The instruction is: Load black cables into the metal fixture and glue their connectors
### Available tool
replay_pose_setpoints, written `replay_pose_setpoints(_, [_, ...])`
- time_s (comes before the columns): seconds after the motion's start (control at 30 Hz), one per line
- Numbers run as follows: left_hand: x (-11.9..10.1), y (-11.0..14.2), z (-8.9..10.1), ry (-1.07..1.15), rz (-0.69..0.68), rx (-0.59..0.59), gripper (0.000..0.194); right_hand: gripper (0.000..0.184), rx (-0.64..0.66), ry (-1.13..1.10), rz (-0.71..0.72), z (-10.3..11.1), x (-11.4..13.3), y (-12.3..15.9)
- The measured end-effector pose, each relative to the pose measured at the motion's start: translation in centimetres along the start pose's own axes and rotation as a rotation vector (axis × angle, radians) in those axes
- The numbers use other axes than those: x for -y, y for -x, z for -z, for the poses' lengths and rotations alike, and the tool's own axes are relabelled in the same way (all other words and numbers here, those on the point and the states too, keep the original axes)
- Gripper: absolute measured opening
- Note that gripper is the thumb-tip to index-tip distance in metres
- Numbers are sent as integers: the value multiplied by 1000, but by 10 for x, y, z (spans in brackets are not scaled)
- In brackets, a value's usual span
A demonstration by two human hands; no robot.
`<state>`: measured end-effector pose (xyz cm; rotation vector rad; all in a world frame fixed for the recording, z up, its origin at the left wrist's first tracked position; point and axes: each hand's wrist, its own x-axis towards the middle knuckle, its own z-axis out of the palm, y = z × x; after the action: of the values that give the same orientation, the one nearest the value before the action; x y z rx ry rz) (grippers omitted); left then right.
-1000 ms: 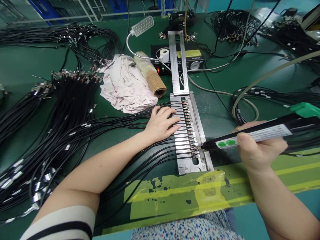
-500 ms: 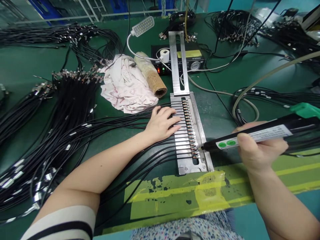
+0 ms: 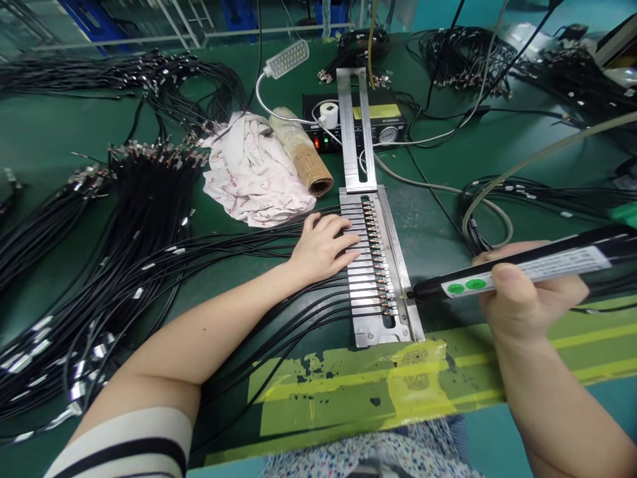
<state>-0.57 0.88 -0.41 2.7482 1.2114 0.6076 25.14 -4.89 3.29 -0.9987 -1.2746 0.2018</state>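
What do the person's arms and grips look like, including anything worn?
The left arm has a white, black-striped sleeve ending near the elbow; the right arm shows no sleeve in view. The left grip and right grip wear no gloves.

The left sleeve (image 3: 149, 425) is short and off-white, ending near the elbow, with a broad black stripe running around it and a thinner dark one at the frame's edge. Both forearms, the left hand (image 3: 318, 249) and the right hand (image 3: 527, 309) are bare. Speckled cloth (image 3: 318, 463) in white, blue and red covers the lap, with ribbed bluish fabric (image 3: 455, 435) beside it.
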Motion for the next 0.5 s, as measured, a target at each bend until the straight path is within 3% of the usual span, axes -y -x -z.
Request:
replay_pose_setpoints(0.13, [0,0,0,-4,-5,-4,28,7,82,29,16,1,1,3])
replay_pose_setpoints(0.5, [0,0,0,4,0,0,28,9,103,100,54,-1,0,5])
